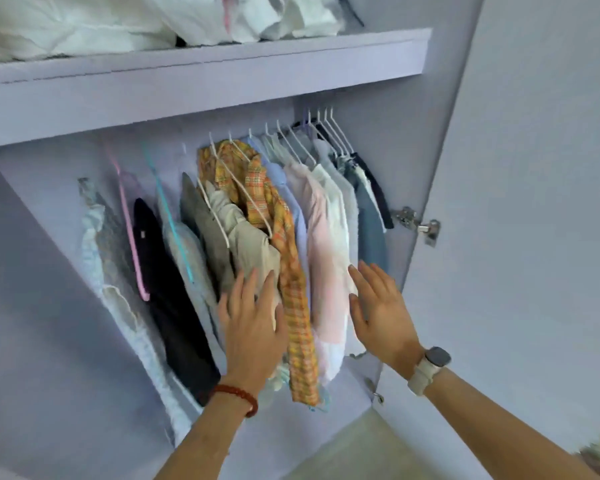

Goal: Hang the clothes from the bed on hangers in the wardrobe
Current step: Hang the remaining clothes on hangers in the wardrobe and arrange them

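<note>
Both hands reach into the open wardrobe [395, 140] among the hanging clothes. The left hand [253, 323], with a red bead bracelet [238, 398] at the wrist, lies flat with straight, spread fingers [246, 282] pressed against a beige garment [250, 247] — it grips nothing. The right hand [378, 306], wearing a pale-strapped watch [430, 367] whose face shows nothing readable, is also open, fingers straight, its thumb side just beside a pale pink garment [321, 237]; whether it touches the cloth cannot be told. Between the two hands hangs an orange plaid shirt [274, 216], bunched over a white hanger [243, 188] and trailing down past the left hand's thumb. The row of clothes hangs under the wardrobe shelf [222, 84], filling it from near the left wall to the right wall: a white lacy piece, a black garment [167, 271] beside a pink hanger [129, 220], a light blue one on a teal hanger [168, 209], then grey, beige, plaid, blue, pink, white and denim pieces. A small tag on the black garment is too blurred to read. White bedding [118, 19] is piled on top of the shelf. A metal hinge [418, 225] sits on the open right door [534, 202].
</note>
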Demonstrator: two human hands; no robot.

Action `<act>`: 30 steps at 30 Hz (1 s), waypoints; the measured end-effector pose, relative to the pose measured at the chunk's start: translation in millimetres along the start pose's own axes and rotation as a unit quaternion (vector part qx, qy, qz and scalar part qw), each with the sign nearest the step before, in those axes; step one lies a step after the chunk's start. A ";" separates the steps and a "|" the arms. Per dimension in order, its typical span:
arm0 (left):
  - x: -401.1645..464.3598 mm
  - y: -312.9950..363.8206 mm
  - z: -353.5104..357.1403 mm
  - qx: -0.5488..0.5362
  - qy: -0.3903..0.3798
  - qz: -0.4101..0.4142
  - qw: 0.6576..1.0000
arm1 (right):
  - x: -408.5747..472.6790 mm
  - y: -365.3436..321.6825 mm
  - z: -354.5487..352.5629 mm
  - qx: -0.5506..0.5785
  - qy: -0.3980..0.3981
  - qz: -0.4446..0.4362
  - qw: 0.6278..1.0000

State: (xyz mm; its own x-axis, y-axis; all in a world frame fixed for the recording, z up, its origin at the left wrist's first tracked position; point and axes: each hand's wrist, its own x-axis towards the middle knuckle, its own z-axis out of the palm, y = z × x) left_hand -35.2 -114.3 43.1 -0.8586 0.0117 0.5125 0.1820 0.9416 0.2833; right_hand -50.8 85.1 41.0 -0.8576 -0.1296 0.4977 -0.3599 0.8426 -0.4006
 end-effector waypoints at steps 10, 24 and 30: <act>-115.3 270.1 111.5 -0.117 -0.274 0.211 0.931 | -273.2 179.2 -159.9 -0.106 -0.037 0.322 0.940; -263.9 633.3 187.6 -0.177 -0.471 0.472 0.724 | -543.3 304.0 -333.6 -0.070 0.161 0.684 0.708; -291.0 749.4 245.5 -0.137 -0.503 0.511 0.683 | -587.6 389.8 -381.7 -0.051 0.230 0.741 0.629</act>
State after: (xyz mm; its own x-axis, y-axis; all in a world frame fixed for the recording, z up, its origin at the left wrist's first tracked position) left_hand 233.3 670.6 -92.7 -0.0857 0.9713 -0.2219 0.8973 0.1721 0.4066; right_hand 453.2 689.2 -113.9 -0.0181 0.9828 -0.1837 0.7546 -0.1071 -0.6474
